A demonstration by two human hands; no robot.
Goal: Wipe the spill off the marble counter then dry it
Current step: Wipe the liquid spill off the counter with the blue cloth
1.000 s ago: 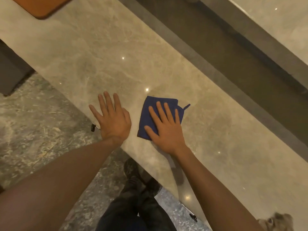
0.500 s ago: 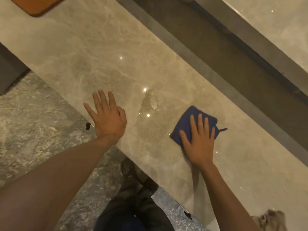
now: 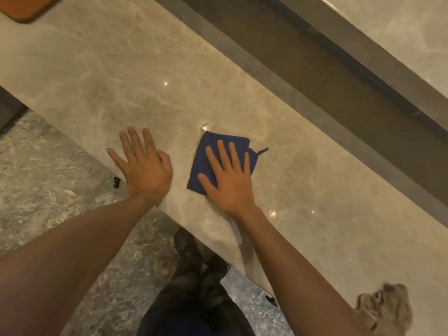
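Observation:
A folded blue cloth point(image 3: 206, 156) lies flat on the beige marble counter point(image 3: 121, 76) near its front edge. My right hand point(image 3: 229, 180) presses flat on the cloth, fingers spread, covering its lower right part. A small wet glint of the spill point(image 3: 204, 126) shows just past the cloth's far corner; the rest of the wet patch is hidden under the cloth. My left hand point(image 3: 143, 166) rests palm down on the counter's front edge, left of the cloth, holding nothing.
A crumpled beige cloth point(image 3: 385, 309) lies on the counter at the lower right. An orange-brown board point(image 3: 29, 8) sits at the far left corner. A dark recessed channel point(image 3: 303, 61) runs along the counter's back. My legs and shoes point(image 3: 194, 258) are below the edge.
My right hand slid the blue cloth to the right, exposing the wet patch, and has now swept it back left over the spill. My left hand stayed put.

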